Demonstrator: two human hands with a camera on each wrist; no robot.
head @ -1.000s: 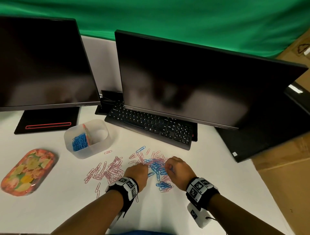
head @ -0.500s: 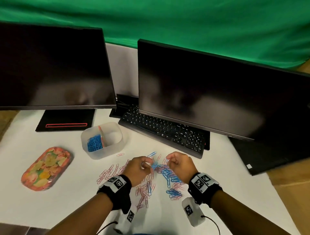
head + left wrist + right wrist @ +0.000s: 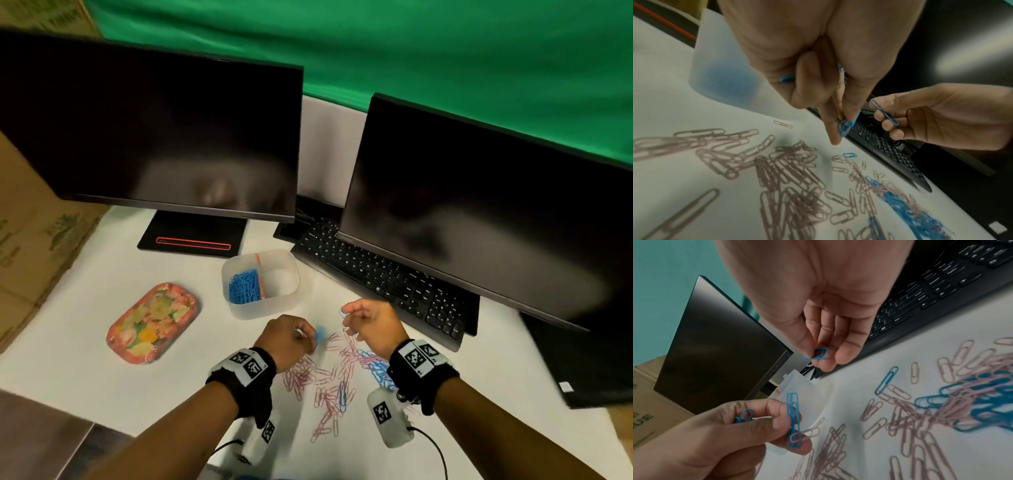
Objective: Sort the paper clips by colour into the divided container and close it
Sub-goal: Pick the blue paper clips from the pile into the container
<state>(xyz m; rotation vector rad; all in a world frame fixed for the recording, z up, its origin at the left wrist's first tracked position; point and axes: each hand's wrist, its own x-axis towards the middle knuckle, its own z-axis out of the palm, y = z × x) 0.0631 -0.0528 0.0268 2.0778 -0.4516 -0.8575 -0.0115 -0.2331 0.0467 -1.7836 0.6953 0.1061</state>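
Note:
A translucent divided container (image 3: 262,310) stands on the white table, its left compartment holding blue clips (image 3: 244,286), its right compartment looking bare. Pink and blue paper clips (image 3: 330,377) lie scattered in front of it. My left hand (image 3: 291,339) hovers over the pile and pinches blue clips (image 3: 845,127) between thumb and fingers, with more tucked in the palm. My right hand (image 3: 368,322) is raised a little to the right and pinches one blue clip (image 3: 819,353) at its fingertips. A dense blue cluster (image 3: 906,209) lies by the right wrist.
A patterned lid (image 3: 152,322) lies left of the container. A black keyboard (image 3: 380,277) sits right behind the clips under the right monitor (image 3: 479,205). The left monitor (image 3: 150,137) stands behind the container. Cardboard boxes (image 3: 30,233) are beyond the table's left edge.
Both hands have lifted off the pile with blue clips pinched in them and moved toward the container. The head view has swung to the left.

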